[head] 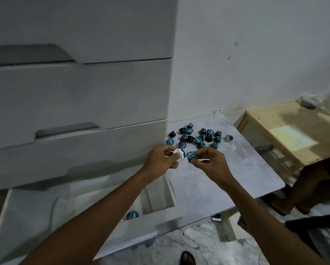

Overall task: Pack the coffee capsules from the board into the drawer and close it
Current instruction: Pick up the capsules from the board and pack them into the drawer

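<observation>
Several dark and teal coffee capsules (200, 137) lie scattered on a grey board (242, 169) beside a white drawer unit. My left hand (161, 159) is shut on a capsule with a white lid (180, 154). My right hand (211, 159) pinches a teal-lidded capsule (192, 155). Both hands hover over the board's near-left part, close together. Below them the bottom drawer (156, 213) stands pulled out, with one teal capsule (132, 215) inside, partly hidden by my left forearm.
The white drawer unit (80, 96) rises at the left with its upper drawers shut. A wooden table (294, 131) stands to the right of the board. Another person's leg and sandal (303, 192) are at the right. A phone (216, 218) lies on the marble floor.
</observation>
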